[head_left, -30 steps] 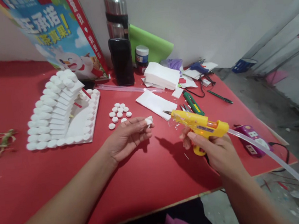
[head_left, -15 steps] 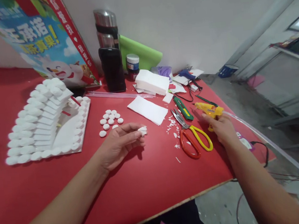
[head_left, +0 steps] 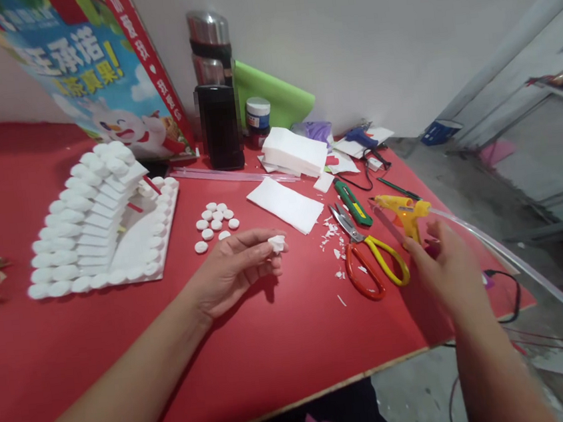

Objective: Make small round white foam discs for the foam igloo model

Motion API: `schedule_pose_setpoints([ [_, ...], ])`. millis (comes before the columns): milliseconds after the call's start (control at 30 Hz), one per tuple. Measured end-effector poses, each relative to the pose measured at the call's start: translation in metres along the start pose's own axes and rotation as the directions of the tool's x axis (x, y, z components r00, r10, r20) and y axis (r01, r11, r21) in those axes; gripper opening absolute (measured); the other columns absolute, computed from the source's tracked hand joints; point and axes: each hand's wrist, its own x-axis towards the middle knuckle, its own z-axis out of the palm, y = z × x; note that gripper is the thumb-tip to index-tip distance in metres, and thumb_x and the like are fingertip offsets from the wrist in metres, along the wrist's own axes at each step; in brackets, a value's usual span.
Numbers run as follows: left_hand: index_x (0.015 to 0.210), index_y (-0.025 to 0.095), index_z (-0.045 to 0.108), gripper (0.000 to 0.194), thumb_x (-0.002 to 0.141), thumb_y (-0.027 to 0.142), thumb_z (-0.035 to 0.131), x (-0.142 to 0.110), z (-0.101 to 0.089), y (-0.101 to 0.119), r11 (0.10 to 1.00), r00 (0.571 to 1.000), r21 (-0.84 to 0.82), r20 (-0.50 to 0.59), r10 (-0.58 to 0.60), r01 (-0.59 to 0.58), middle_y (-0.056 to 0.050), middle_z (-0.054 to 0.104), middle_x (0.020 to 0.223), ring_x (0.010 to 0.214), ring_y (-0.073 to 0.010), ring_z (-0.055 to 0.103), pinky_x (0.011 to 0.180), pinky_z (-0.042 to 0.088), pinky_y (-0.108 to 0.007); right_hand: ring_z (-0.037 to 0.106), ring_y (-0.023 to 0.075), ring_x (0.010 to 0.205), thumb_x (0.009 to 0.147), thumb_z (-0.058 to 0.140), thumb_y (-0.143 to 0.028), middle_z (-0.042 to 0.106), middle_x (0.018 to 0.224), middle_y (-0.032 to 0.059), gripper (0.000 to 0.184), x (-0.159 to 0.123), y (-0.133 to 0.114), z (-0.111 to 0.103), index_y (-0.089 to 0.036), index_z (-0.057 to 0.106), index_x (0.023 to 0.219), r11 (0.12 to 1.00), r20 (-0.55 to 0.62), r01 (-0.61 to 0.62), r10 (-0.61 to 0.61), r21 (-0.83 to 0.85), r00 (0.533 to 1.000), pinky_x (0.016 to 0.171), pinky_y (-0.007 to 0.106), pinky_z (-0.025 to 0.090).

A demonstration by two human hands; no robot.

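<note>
My left hand (head_left: 239, 266) pinches a small crumpled-looking white piece (head_left: 277, 243) between thumb and fingers, just above the red table. On the right, my right hand (head_left: 448, 264) is open, its fingers apart beside the handle of a yellow hot glue gun (head_left: 402, 208). A clear glue stick (head_left: 496, 242) runs out of the gun's back. Between the hands lie scissors (head_left: 366, 246) with one red and one yellow handle. A green utility knife (head_left: 352, 202) rests behind them. Several round white discs (head_left: 207, 234) lie beyond my left hand.
At the left stands a white stepped model (head_left: 86, 221) edged with white discs. A folded white sheet (head_left: 285, 204), white scraps (head_left: 331, 232), a black phone (head_left: 221, 129), a steel flask (head_left: 210, 44) and a blue glue gun (head_left: 361, 137) are further back. The table's front edge (head_left: 301, 397) is near me.
My right hand has let go of the yellow glue gun and drawn back to the right and towards me. My left hand still pinches the white piece. The view has shifted slightly.
</note>
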Motion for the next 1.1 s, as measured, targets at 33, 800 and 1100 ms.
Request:
schedule_pose_setpoints([
  [33,0.095,0.011,0.084,0.029,0.07,0.021,0.096,0.0,0.0,0.0,1.0,1.0,-0.017,0.009,-0.003,0.003,-0.007,0.079,0.086,0.067,-0.0125,0.071,0.065,0.063,-0.023,0.069,0.04,0.113,0.094,0.061,-0.053,0.072,0.128,0.0228,0.059,-0.018,-0.013,-0.007,-0.012,0.065,0.137,0.999,-0.069,0.05,-0.051,-0.016,0.996,0.095,0.057,0.054],
  [800,0.096,0.005,0.081,0.021,0.08,0.017,0.087,-0.003,-0.003,0.0,0.994,0.994,-0.109,0.106,-0.01,0.022,-0.008,0.074,0.079,0.071,-0.0129,0.071,0.072,0.061,-0.021,0.064,0.022,0.117,0.103,0.042,-0.004,0.058,0.129,0.0107,0.066,-0.03,-0.154,0.051,-0.037,0.047,0.16,0.463,-0.011,0.534,-0.748,0.707,0.663,0.098,0.043,0.059],
  [1100,0.091,0.004,0.08,0.01,0.085,0.012,0.081,0.0,-0.006,-0.003,0.991,0.997,-0.113,0.052,-0.064,0.07,-0.008,0.073,0.077,0.071,-0.0123,0.071,0.071,0.063,-0.02,0.064,0.0291,0.112,0.101,0.045,-0.004,0.064,0.126,0.0173,0.075,-0.026,-0.151,0.054,-0.028,0.028,0.169,0.479,-0.103,0.826,-0.844,0.297,0.527,0.09,0.044,0.059],
])
